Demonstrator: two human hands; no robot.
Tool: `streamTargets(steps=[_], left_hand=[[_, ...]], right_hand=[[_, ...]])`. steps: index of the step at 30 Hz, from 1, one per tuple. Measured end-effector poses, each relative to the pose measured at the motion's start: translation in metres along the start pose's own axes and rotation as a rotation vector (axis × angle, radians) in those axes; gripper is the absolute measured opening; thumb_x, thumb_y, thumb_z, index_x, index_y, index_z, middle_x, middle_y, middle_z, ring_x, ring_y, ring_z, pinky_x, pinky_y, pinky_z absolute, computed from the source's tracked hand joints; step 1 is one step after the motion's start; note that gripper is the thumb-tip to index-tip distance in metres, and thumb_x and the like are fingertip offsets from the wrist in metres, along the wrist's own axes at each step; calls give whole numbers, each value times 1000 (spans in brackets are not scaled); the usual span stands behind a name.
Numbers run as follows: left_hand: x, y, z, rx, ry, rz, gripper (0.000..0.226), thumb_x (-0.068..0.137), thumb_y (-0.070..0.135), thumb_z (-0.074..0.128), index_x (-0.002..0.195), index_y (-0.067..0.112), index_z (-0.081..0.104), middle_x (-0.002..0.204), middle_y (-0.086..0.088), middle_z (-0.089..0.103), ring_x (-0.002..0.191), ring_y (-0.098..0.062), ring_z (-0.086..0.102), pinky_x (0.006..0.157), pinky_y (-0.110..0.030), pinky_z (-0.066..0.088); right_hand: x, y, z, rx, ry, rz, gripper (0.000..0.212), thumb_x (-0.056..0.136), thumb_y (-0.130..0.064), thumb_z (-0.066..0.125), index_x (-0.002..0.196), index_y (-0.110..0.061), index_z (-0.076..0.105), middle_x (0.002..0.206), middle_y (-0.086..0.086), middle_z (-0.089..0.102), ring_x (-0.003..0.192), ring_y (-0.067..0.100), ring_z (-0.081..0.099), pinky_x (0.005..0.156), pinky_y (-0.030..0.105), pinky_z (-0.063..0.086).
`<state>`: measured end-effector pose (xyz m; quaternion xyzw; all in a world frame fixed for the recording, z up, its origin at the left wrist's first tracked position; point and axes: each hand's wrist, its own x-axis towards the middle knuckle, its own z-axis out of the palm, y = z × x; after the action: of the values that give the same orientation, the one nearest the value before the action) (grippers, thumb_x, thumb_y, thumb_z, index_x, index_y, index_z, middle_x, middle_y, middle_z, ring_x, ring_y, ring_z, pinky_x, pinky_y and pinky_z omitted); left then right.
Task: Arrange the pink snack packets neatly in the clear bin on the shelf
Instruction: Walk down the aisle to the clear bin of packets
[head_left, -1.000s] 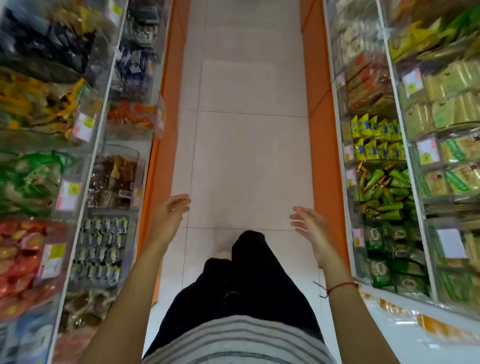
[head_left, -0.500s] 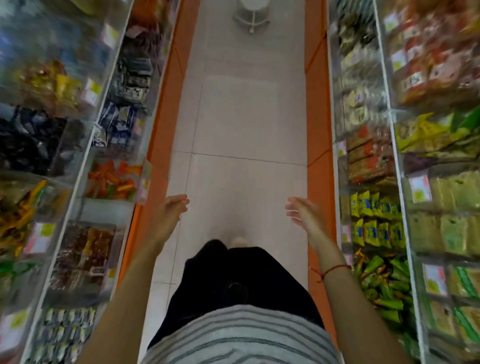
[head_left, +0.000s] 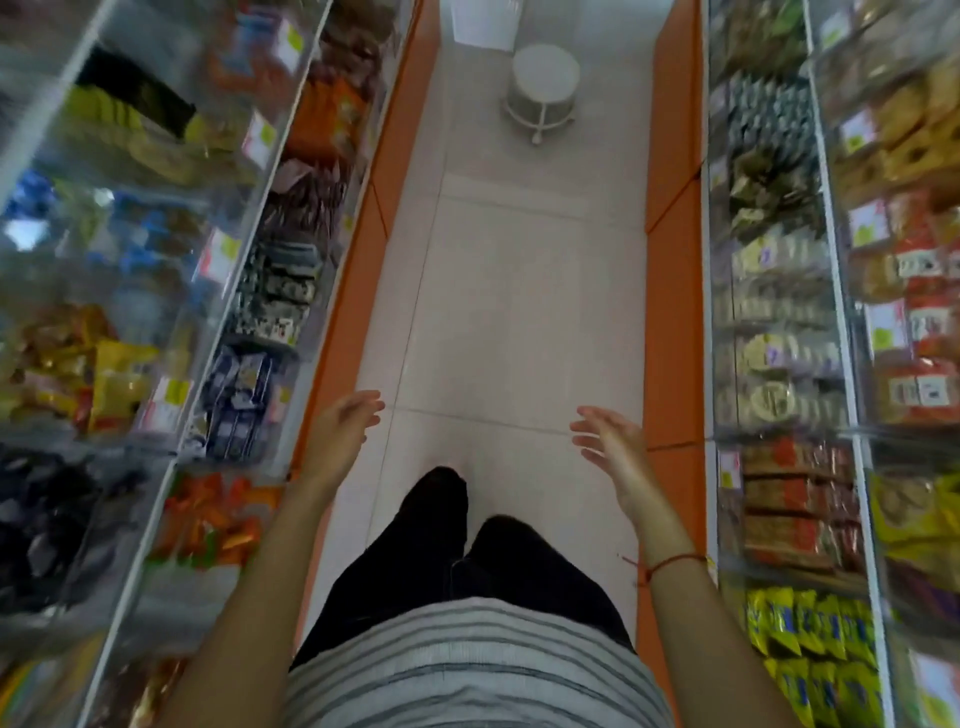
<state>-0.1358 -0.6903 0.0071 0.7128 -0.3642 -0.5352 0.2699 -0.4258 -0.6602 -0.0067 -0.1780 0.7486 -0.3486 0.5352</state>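
Observation:
I am looking down a narrow shop aisle. My left hand and my right hand are both held out in front of me over the tiled floor, fingers apart and holding nothing. Clear bins of snacks line both sides. No pink snack packets can be picked out among them; the shelves are blurred by motion.
Shelves of clear bins run along the left, and more clear bins along the right, both on orange bases. A white round stool stands in the aisle ahead. The tiled floor runs between the shelves.
The view has travelled forward down the aisle: bins slide past toward me and the white stool has come into view ahead. Both hands stay held out and empty.

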Motion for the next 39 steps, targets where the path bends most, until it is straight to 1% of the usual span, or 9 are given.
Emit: streamTargets(steps=[3,5,9,13,21,27,30,33,39], left_hand=[[62,47,12,27,-8,26,26,100,17,47,122,9,58,105,8,57,87,-3,55,86,-27,40],[103,78,25,54,-34,54,22,100,19,48,118,14,60,100,11,60,84,4,56,77,-20,42],[185,144,62,62,-79,58,18,99,18,48,112,16,61,104,4,63,94,-11,61,68,-16,43],[253,208,103,34,-77,35,20,99,18,48,115,13,59,108,0,63,95,-13,59,69,-17,44],[367,322,141,-65,-16,-6,26,99,16,48,122,6,56,114,-5,59,104,-19,56,90,-31,42],[474,385,139,-138,72,-82,18,99,13,48,114,9,56,110,-4,57,101,-20,55,86,-30,41],[532,422,139,-142,101,-93,22,99,12,49,118,5,58,106,0,56,97,-18,55,73,-22,43],[587,468,141,-109,116,-62,25,99,15,49,120,5,59,108,2,57,87,-10,55,68,-17,42],[693,561,158,-72,108,-55,28,97,17,53,122,5,60,117,-3,60,100,-17,58,69,-17,41]], right_hand=[[42,-44,1,39,64,-3,11,94,-20,57,98,-13,65,88,4,67,77,16,63,68,23,49],[73,-74,-1,60,91,-1,12,94,-20,57,100,-12,64,89,5,67,77,17,62,69,24,49],[147,-137,-1,70,82,6,13,95,-19,56,102,-11,63,88,5,65,78,17,62,70,24,48],[228,-211,1,39,75,-12,14,94,-17,57,103,-9,63,87,5,65,76,17,61,68,24,48],[377,-378,33,-133,-48,-79,15,94,-19,55,103,-10,64,86,3,66,76,16,61,68,23,49],[479,-470,78,-145,-77,-72,14,95,-16,54,103,-9,63,80,2,64,67,12,57,62,20,45],[520,-511,96,-122,-64,-54,16,95,-15,53,105,-9,63,81,3,64,69,12,58,62,19,45],[555,-551,106,-70,-36,-39,14,95,-17,54,103,-10,64,84,4,65,72,14,60,65,21,48],[631,-633,112,-13,47,-24,15,95,-19,54,104,-11,63,89,4,66,78,16,62,70,24,49]])
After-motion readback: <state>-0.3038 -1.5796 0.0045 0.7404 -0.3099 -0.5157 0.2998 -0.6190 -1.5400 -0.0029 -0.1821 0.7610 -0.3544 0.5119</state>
